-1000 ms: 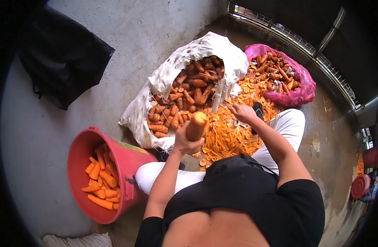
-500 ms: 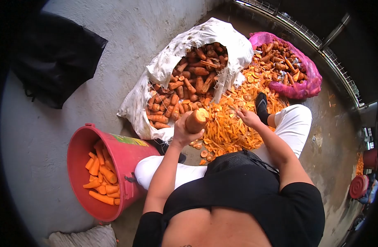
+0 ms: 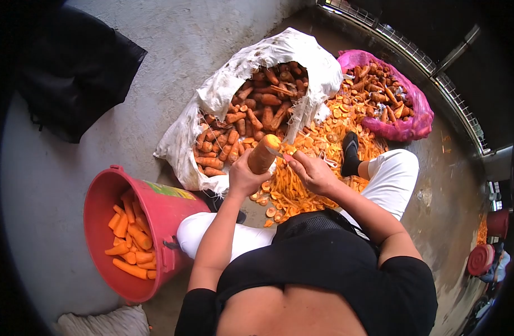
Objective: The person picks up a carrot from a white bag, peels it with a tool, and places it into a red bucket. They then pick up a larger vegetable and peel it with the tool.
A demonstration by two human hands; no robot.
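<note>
A thick carrot (image 3: pixel 261 157) with a cut, orange upper end is gripped in my left hand (image 3: pixel 246 178). My right hand (image 3: pixel 314 175) is closed round the handle of a small knife (image 3: pixel 275 153), whose blade touches the carrot near its cut end. Beyond my hands, a torn white sack (image 3: pixel 212 92) holds many unpeeled carrots (image 3: pixel 268 99). A heap of orange peelings and cut carrot slices (image 3: pixel 293 190) lies on the floor below and beside my right hand.
A red bucket (image 3: pixel 181 218) with peeled carrots (image 3: pixel 135 241) stands at the left. A pink mesh sack (image 3: pixel 419 106) of carrot pieces is at the upper right. Black cloth (image 3: pixel 80 73) hangs or lies at the upper left. A red lid (image 3: pixel 481 260) is far right.
My right hand has moved left and up to the carrot, bringing the knife blade against it. My left hand has tilted the carrot and shifted slightly left. The view has shifted slightly.
</note>
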